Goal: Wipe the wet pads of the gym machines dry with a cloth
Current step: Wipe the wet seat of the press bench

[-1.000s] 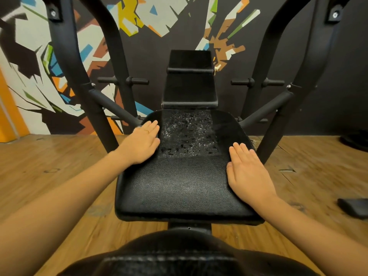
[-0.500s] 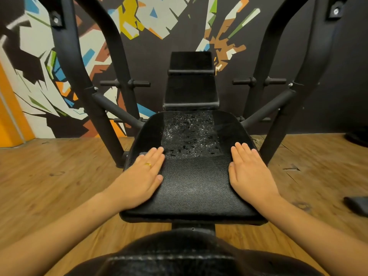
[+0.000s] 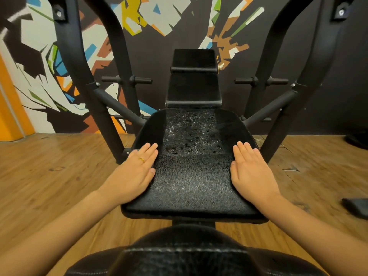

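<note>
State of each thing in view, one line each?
seat pad: water beads across its far middle, unwiped.
back pad: upright; wetness unclear.
left hand: open, flat on the seat pad's left side, no cloth.
right hand: open, flat on its right side, no cloth.

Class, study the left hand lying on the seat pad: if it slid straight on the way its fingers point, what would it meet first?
Probably the wet patch on the pad, since the left hand angles slightly inward toward it.
</note>
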### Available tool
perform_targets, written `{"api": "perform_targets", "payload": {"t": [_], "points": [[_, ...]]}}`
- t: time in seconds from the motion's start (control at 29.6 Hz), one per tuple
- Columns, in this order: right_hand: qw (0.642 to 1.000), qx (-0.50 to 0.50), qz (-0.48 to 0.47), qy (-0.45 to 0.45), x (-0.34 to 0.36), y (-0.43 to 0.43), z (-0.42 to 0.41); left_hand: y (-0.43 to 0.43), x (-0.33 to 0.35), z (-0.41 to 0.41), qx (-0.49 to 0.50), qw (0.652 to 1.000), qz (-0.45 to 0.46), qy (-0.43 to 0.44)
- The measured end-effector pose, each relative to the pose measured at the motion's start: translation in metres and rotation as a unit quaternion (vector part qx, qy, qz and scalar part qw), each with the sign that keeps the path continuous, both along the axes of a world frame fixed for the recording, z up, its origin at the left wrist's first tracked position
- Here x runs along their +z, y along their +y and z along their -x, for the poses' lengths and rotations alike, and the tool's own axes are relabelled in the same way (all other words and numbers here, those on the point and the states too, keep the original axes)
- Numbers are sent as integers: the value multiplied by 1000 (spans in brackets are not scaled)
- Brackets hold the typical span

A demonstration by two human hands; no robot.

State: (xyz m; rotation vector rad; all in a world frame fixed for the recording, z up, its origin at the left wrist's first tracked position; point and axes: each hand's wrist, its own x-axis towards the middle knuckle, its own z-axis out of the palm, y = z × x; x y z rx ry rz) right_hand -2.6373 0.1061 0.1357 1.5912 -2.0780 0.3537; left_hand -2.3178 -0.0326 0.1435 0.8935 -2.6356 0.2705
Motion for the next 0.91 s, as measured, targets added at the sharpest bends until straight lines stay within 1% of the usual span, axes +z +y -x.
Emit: {"api": "perform_targets", "payload": {"t": [0.1, 0.17, 0.27, 0.41, 0.47, 0.57, 0.64, 0.78, 0.84, 0.91], "points": [[1000, -1, 0, -2, 1, 0, 0, 11, 2, 18, -60, 997, 12, -47], [1000, -1, 1, -1, 0, 0, 0, 24, -5, 37, -91, 994, 21, -59], [1000, 2, 2, -3, 0, -1, 0, 31, -11, 49, -78, 995, 44, -38], [1000, 2, 4, 4, 1, 0, 0, 11, -5, 21, -17, 999, 41, 9], [1000, 3, 5, 6, 1, 0, 0, 4, -4, 9, 10, 1000, 26, 13], [1000, 1, 7, 7, -1, -1, 0, 6, -1, 15, 24, 999, 21, 8], [1000, -3, 6, 9, -2, 0, 1, 11, 4, 30, 12, 1000, 20, -6], [1000, -3, 5, 8, 0, 1, -2, 29, 11, 69, -65, 997, 11, -46], [1000, -2, 5, 9, 0, 0, -2, 33, 9, 80, -74, 996, 31, -43], [1000, -1, 5, 11, 0, 0, -1, 33, 4, 75, -60, 997, 41, -35]]}}
